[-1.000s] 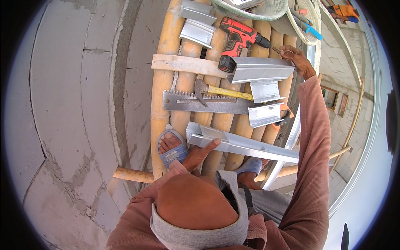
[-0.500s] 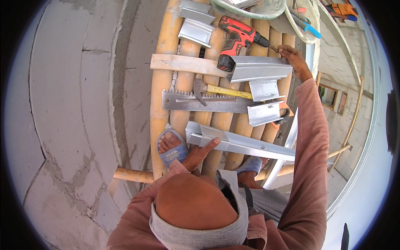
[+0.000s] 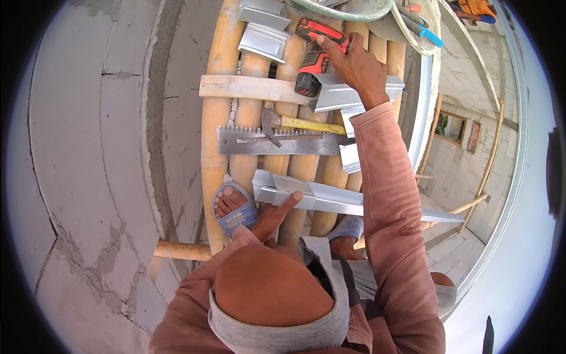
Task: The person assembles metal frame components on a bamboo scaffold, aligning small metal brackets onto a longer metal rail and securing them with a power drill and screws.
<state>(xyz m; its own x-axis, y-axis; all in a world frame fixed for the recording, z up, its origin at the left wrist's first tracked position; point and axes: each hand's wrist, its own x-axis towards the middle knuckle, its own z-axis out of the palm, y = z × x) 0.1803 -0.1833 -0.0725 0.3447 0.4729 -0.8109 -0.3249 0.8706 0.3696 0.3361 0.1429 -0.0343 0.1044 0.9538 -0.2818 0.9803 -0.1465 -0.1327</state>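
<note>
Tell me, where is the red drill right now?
In the head view, the red drill lies near the top on the bamboo platform, under the right hand, just above the yellow-handled hammer.

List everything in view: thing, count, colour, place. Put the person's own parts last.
cordless drill: one, red and black, top of the platform, under the right hand
metal channel: one long piece, silver, across the poles by the left hand
short metal pieces: several, silver, at the top and under the right forearm
hammer: one, yellow handle, on the saw
saw: one, grey, mid platform
wooden slat: one, pale, across the poles
bamboo platform: tan poles
block wall: grey, left
sandals: two, blue
left hand: touching the channel
right hand: on the drill
</note>
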